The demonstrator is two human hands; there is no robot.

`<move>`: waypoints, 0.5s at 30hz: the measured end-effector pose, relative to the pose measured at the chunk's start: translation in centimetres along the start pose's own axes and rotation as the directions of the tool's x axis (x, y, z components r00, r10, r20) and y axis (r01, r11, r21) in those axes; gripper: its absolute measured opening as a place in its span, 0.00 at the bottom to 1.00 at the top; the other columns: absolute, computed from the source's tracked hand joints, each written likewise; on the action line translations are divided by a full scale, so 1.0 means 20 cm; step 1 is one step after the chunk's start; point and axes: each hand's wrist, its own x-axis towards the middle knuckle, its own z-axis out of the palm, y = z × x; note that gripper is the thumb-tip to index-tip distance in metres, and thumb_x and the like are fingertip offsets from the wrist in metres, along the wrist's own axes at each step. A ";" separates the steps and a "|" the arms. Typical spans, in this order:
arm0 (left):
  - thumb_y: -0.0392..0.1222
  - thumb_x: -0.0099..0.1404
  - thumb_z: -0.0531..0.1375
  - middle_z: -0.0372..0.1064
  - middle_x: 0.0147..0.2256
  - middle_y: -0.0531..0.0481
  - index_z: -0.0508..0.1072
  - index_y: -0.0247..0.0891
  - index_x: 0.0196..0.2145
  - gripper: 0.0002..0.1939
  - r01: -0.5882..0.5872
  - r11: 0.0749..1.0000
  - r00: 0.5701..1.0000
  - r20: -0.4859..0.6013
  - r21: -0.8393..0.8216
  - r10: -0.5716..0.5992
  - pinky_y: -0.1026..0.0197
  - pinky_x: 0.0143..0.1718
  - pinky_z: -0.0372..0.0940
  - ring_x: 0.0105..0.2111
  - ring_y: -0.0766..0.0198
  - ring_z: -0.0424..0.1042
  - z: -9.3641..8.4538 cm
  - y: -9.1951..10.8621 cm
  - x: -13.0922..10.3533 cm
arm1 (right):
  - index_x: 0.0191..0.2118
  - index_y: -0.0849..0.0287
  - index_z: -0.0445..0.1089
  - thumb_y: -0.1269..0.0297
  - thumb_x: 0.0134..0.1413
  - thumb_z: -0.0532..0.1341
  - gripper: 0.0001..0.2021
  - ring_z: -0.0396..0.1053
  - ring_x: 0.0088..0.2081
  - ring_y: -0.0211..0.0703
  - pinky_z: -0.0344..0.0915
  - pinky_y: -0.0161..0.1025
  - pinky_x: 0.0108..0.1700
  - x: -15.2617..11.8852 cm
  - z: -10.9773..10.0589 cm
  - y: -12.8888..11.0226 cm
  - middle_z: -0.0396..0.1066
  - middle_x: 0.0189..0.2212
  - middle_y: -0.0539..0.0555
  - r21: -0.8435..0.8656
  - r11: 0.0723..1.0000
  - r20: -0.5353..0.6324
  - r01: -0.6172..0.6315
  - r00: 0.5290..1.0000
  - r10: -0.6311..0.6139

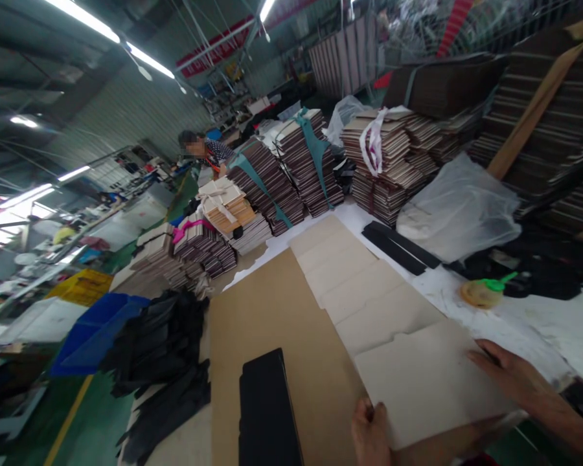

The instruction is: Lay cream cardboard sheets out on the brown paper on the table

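My left hand [370, 428] grips the near edge of a pale cardboard sheet [427, 382] at the bottom of the head view. My right hand [510, 375] lies flat on that sheet's right edge, fingers pointing left. The sheet is the nearest of a row of overlapping pale sheets [350, 272] that runs away across the table. They lie on a larger brown board [272, 323]. A flat black piece [267, 408] rests on the brown board just left of my left hand.
Strapped stacks of flat cartons [291, 168] fill the far side of the table. A clear plastic bag [459, 207], black strips [398, 246] and a green-capped glue pot [486, 291] lie at right. Black sheets [165, 349] hang off the left edge. A person [204, 152] works far back.
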 end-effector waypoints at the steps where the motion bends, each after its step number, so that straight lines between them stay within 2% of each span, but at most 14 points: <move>1: 0.64 0.49 0.68 0.74 0.27 0.49 0.72 0.38 0.27 0.25 0.007 1.000 1.000 -0.012 0.024 -0.007 0.57 0.37 0.69 0.31 0.56 0.73 0.02 -0.01 0.01 | 0.40 0.51 0.75 0.39 0.45 0.58 0.24 0.74 0.44 0.65 0.65 0.53 0.50 0.03 0.00 0.01 0.78 0.37 0.60 -0.016 1.000 0.018 -0.002 1.000 0.002; 6: 0.58 0.54 0.65 0.72 0.26 0.51 0.70 0.41 0.25 0.18 0.040 0.985 0.997 -0.066 0.170 -0.029 0.58 0.38 0.67 0.33 0.55 0.73 0.06 -0.03 0.03 | 0.43 0.52 0.74 0.40 0.47 0.57 0.24 0.74 0.44 0.66 0.64 0.53 0.51 0.11 -0.01 0.06 0.77 0.40 0.63 -0.072 0.997 0.060 0.008 0.998 -0.004; 10: 0.49 0.59 0.62 0.71 0.25 0.53 0.69 0.41 0.25 0.11 0.056 0.947 0.995 -0.101 0.318 -0.025 0.61 0.36 0.65 0.33 0.56 0.72 0.08 -0.01 0.02 | 0.42 0.52 0.73 0.39 0.47 0.55 0.25 0.74 0.45 0.65 0.64 0.52 0.51 0.13 -0.03 0.07 0.77 0.42 0.63 -0.096 0.995 0.089 0.028 0.996 -0.020; 13: 0.39 0.61 0.58 0.72 0.27 0.52 0.70 0.41 0.26 0.06 0.055 0.899 0.994 -0.107 0.434 -0.009 0.62 0.36 0.62 0.33 0.58 0.72 0.09 0.01 0.01 | 0.41 0.51 0.73 0.40 0.50 0.54 0.24 0.74 0.41 0.64 0.65 0.52 0.48 0.14 -0.03 0.08 0.77 0.38 0.62 -0.118 0.992 0.101 0.052 0.994 -0.040; 15: 0.35 0.61 0.56 0.73 0.28 0.52 0.71 0.40 0.27 0.07 0.054 0.861 0.995 -0.103 0.506 -0.002 0.62 0.36 0.60 0.33 0.59 0.72 0.08 0.02 0.01 | 0.40 0.52 0.73 0.42 0.51 0.55 0.21 0.74 0.37 0.63 0.65 0.52 0.45 0.15 -0.03 0.09 0.76 0.35 0.62 -0.140 0.988 0.086 0.063 0.995 -0.051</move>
